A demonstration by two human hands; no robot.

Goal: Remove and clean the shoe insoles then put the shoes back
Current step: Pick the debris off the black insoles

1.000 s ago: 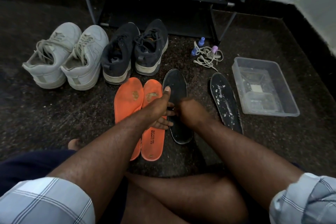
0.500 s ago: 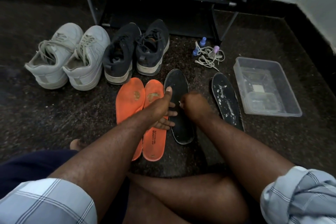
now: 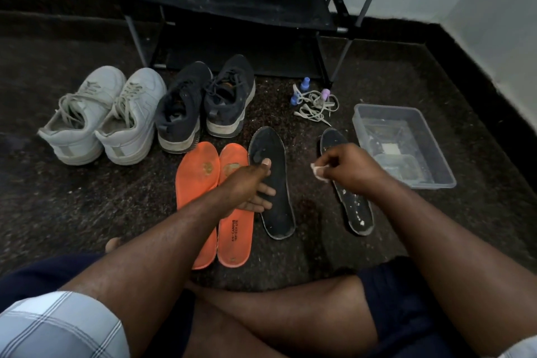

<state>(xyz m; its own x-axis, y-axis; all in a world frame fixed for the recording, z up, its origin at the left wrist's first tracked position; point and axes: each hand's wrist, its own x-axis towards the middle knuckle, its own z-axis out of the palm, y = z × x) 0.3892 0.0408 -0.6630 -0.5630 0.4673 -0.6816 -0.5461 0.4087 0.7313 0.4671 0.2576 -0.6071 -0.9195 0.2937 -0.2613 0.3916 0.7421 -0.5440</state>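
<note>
Two orange insoles (image 3: 200, 183) lie side by side on the dark floor. To their right lies a black insole (image 3: 276, 183); my left hand (image 3: 250, 186) rests on its left edge, thumb on top and fingers at the rim. A second black insole (image 3: 356, 206), flecked with white foam, lies farther right. Above it my right hand (image 3: 343, 168) pinches a small white cloth (image 3: 318, 171). A pair of white sneakers (image 3: 98, 116) and a pair of dark sneakers (image 3: 203, 104) stand behind the insoles.
A clear plastic tub (image 3: 404, 145) with water sits at the right. Loose white laces (image 3: 316, 106) and small blue and purple bottles (image 3: 303, 86) lie near a black shoe rack (image 3: 232, 9) at the wall. My crossed legs fill the foreground.
My right hand has lifted off the middle black insole and moved right with the cloth, over the foam-flecked insole. My left hand stays on the middle insole. The view has tilted up.
</note>
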